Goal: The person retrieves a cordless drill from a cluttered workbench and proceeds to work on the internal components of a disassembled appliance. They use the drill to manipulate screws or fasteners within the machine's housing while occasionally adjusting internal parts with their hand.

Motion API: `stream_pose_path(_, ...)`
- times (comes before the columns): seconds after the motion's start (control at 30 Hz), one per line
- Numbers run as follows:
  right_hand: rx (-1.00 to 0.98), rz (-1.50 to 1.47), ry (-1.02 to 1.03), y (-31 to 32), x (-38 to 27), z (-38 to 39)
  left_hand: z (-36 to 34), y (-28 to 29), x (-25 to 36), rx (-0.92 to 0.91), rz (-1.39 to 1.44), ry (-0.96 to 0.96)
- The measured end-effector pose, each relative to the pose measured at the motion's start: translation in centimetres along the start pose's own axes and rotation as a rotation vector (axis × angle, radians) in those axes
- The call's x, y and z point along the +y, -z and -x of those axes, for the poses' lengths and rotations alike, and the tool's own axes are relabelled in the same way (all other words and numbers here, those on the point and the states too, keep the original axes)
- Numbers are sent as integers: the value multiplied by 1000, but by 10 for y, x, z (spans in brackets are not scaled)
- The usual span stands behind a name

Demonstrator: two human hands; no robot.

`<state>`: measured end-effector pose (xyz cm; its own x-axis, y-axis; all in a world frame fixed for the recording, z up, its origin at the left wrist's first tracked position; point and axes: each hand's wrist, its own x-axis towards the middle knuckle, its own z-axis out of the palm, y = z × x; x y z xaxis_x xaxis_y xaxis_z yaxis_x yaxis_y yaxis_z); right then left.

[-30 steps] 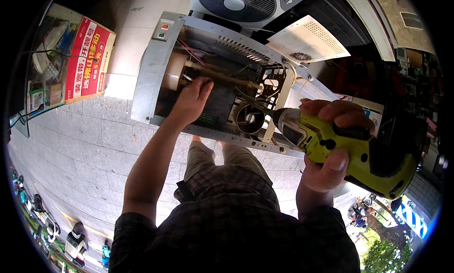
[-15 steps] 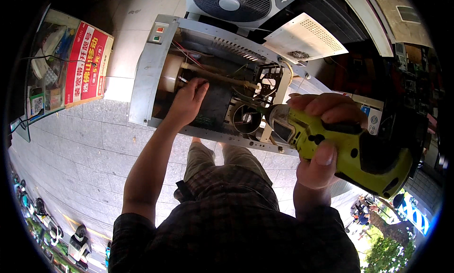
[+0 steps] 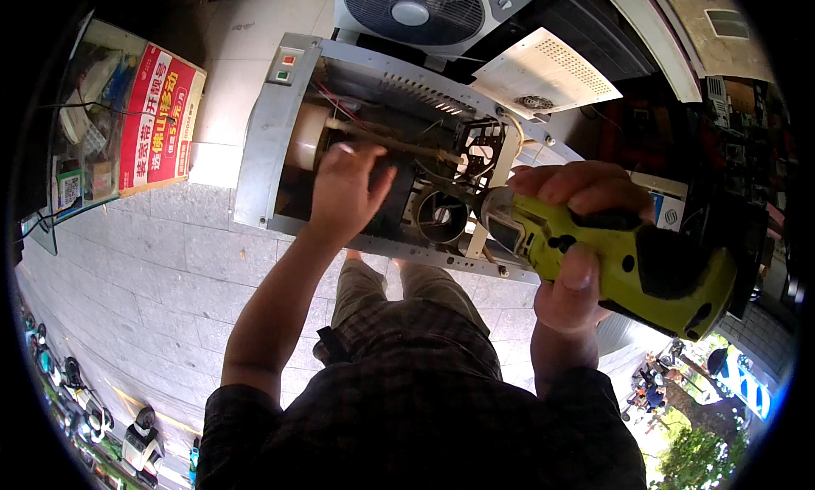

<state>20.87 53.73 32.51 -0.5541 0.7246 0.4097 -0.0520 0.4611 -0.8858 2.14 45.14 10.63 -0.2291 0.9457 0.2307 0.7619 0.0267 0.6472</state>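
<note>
An open grey metal appliance housing point(image 3: 255, 176) holds wires, a white cylinder point(image 3: 302, 138), a long tube point(image 3: 399, 146) and a round metal ring point(image 3: 441, 214). My left hand point(image 3: 346, 184) reaches inside beside the cylinder, thumb apart from the curled fingers; whether it touches the tube is unclear. My right hand point(image 3: 569, 282) grips a yellow-green power drill point(image 3: 637, 278), whose nose points left over the housing's right end, near the ring. The drill's tip is hard to make out against the parts behind it.
Behind the housing are a box fan point(image 3: 410, 13) and a white perforated panel point(image 3: 543, 74). A glass case with a red sign point(image 3: 161, 121) stands left, on tiled pavement point(image 3: 204, 261). Parked scooters point(image 3: 140, 443) show at lower left; dark clutter fills the right side.
My left hand's thumb has spread away from the fingers, and the hand has turned slightly. The drill in my right hand has moved a little leftward and up.
</note>
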Motion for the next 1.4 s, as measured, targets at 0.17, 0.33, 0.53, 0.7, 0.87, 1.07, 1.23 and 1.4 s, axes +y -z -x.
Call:
stream_pose_path(0.17,-14,-3,-12,-2,0,-3,-15,-6,15,-191,97,-207)
stream_pose_path(0.33,-41,-51,13,-2,2,-6,-21,-13,16,-251,143,-236)
stream_pose_path(0.53,-45,-88,20,0,6,-6,-20,-18,13,-295,124,-216)
stream_pose_path(0.7,-65,-52,39,1,2,-8,-21,-18,12,-243,157,-296)
stream_pose_path(0.87,-54,-62,-12,-2,-3,-7,-22,-18,12,-259,106,-307)
stream_pose_path(1.07,-60,-78,-17,2,-3,-5,-22,-20,12,-290,108,-309)
stream_pose_path(1.23,-63,-95,-1,3,-3,-4,-22,-21,12,-276,99,-320)
stream_pose_path(1.4,-78,-54,-3,5,-5,-4,-20,-21,14,-223,104,-320)
